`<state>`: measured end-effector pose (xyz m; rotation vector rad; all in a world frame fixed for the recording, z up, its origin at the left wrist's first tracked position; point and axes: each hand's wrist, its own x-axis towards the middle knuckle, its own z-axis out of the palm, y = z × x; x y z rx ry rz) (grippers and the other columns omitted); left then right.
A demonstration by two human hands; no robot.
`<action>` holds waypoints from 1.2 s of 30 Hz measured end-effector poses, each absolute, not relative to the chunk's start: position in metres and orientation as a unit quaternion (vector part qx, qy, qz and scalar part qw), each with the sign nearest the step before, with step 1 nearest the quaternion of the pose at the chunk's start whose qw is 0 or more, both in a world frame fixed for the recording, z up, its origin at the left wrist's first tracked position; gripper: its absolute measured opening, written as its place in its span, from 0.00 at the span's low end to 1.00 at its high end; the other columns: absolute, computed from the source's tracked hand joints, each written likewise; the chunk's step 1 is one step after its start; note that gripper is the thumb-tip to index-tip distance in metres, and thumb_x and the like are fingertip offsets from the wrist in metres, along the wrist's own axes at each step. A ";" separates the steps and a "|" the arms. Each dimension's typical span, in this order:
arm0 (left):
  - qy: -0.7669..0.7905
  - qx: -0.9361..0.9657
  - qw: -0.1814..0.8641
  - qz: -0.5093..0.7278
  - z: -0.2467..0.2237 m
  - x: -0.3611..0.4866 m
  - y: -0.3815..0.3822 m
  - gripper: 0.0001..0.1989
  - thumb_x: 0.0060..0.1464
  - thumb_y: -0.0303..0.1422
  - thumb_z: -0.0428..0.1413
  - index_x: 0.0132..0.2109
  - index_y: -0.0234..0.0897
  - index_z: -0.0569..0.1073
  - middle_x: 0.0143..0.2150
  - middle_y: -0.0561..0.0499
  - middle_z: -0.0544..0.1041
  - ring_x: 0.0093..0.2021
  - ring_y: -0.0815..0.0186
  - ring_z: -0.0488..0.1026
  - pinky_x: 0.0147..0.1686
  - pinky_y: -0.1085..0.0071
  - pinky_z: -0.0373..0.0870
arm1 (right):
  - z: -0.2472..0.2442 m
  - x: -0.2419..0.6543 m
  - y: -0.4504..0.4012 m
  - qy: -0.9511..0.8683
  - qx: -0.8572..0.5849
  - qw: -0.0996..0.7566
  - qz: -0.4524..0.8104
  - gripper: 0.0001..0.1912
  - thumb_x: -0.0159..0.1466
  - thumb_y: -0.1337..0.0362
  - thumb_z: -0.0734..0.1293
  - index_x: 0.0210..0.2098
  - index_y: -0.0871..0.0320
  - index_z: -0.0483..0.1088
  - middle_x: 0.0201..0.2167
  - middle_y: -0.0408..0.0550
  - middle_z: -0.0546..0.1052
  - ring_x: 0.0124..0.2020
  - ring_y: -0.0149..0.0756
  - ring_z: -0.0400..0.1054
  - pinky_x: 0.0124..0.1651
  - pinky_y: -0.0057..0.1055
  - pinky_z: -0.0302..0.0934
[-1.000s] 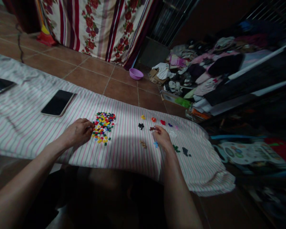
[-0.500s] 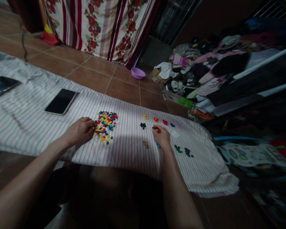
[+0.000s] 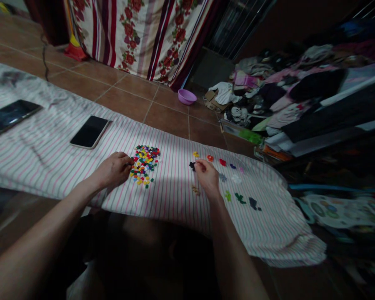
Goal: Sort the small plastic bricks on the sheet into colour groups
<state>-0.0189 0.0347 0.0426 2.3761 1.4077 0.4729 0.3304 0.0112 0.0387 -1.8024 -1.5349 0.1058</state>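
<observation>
The mixed pile of small coloured pieces (image 3: 144, 164) lies left of the frame's centre, spread flat on the striped cloth (image 3: 175, 196). The left hand (image 3: 116, 168) is positioned at the pile's left edge, fingers curled, so that the pile extends to the right of the fingertips. From where I stand, I cannot tell whether those fingers grip a piece.

The right hand (image 3: 208, 177) is right of centre, well apart from the pile. Its thumb and fingers are drawn close together; whether a piece is held between them cannot be determined. The black cluster (image 3: 192, 166) sits just beside these fingertips, on their left.

Single-colour clusters surround the right hand. Beyond it, a row runs rightward: yellow cluster (image 3: 196, 154), orange cluster (image 3: 210, 158), red cluster (image 3: 223, 162), dark blue cluster (image 3: 233, 166) and pink cluster (image 3: 241, 170). Right of the hand: grey cluster (image 3: 222, 177) and white cluster (image 3: 236, 178). Left of the wrist: tan cluster (image 3: 195, 190). Right of the forearm: light green cluster (image 3: 228, 195), dark green cluster (image 3: 240, 198) and slate cluster (image 3: 254, 203).

A smartphone (image 3: 90, 132) lies left of the pile. A purple basin (image 3: 187, 97) stands on the tiled floor (image 3: 128, 100), upper centre.
</observation>
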 end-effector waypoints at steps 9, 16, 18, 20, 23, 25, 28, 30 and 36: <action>0.509 0.806 0.222 0.203 0.037 -0.014 0.036 0.14 0.54 0.31 0.47 0.43 0.37 0.75 0.43 0.46 0.74 0.38 0.66 0.73 0.41 0.69 0.71 | 0.031 0.239 0.007 -0.780 -0.515 0.329 0.137 0.09 0.62 0.68 0.61 0.37 0.57 0.74 0.33 0.47 0.74 0.33 0.32 0.68 0.39 0.29 0.64; 0.480 0.807 0.236 0.249 0.034 -0.016 0.038 0.15 0.52 0.28 0.46 0.44 0.37 0.73 0.46 0.47 0.74 0.44 0.66 0.73 0.47 0.67 0.71 | 0.020 0.220 0.008 -0.802 -0.484 0.320 0.140 0.11 0.63 0.71 0.61 0.40 0.58 0.74 0.35 0.49 0.73 0.39 0.35 0.69 0.44 0.31 0.65; 0.478 0.811 0.223 0.252 0.034 -0.016 0.038 0.15 0.52 0.27 0.46 0.45 0.37 0.73 0.46 0.46 0.74 0.44 0.66 0.73 0.48 0.67 0.71 | 0.018 0.217 0.008 -0.799 -0.489 0.321 0.139 0.12 0.63 0.71 0.61 0.42 0.59 0.74 0.36 0.50 0.73 0.40 0.35 0.69 0.44 0.32 0.65; 0.478 0.815 0.217 0.247 0.035 -0.016 0.037 0.15 0.52 0.27 0.46 0.45 0.37 0.73 0.47 0.46 0.74 0.44 0.66 0.74 0.47 0.67 0.71 | 0.016 0.212 0.009 -0.794 -0.498 0.320 0.139 0.12 0.63 0.70 0.62 0.43 0.58 0.73 0.37 0.50 0.73 0.39 0.35 0.69 0.44 0.31 0.65; 0.481 0.818 0.210 0.237 0.037 -0.016 0.036 0.15 0.52 0.27 0.47 0.45 0.38 0.73 0.47 0.46 0.75 0.44 0.65 0.73 0.47 0.68 0.71 | 0.014 0.206 0.010 -0.791 -0.516 0.303 0.128 0.12 0.63 0.68 0.63 0.44 0.57 0.73 0.39 0.50 0.72 0.40 0.35 0.68 0.45 0.31 0.65; 0.490 0.816 0.206 0.229 0.038 -0.016 0.036 0.14 0.53 0.29 0.48 0.45 0.37 0.73 0.46 0.44 0.75 0.45 0.64 0.73 0.46 0.67 0.71 | 0.012 0.203 0.012 -0.787 -0.532 0.291 0.114 0.12 0.62 0.68 0.63 0.45 0.56 0.73 0.38 0.50 0.72 0.40 0.36 0.68 0.45 0.32 0.65; 0.501 0.813 0.199 0.218 0.038 -0.017 0.036 0.14 0.54 0.30 0.47 0.44 0.36 0.74 0.46 0.43 0.75 0.44 0.63 0.73 0.46 0.65 0.71 | 0.010 0.200 0.013 -0.782 -0.547 0.282 0.100 0.11 0.62 0.68 0.63 0.43 0.55 0.73 0.37 0.48 0.72 0.38 0.35 0.68 0.44 0.31 0.65; 0.502 0.814 0.191 0.218 0.037 -0.017 0.036 0.14 0.55 0.31 0.47 0.44 0.37 0.75 0.45 0.44 0.75 0.44 0.63 0.73 0.46 0.66 0.71 | 0.012 0.198 0.014 -0.783 -0.547 0.281 0.096 0.10 0.62 0.68 0.63 0.42 0.55 0.73 0.37 0.48 0.72 0.39 0.35 0.68 0.44 0.31 0.64; 0.505 0.816 0.185 0.212 0.037 -0.016 0.034 0.15 0.57 0.33 0.45 0.44 0.37 0.74 0.45 0.44 0.75 0.44 0.63 0.73 0.47 0.65 0.70 | 0.019 0.195 0.012 -0.782 -0.547 0.283 0.101 0.08 0.62 0.69 0.62 0.39 0.56 0.72 0.37 0.48 0.72 0.38 0.34 0.67 0.43 0.31 0.64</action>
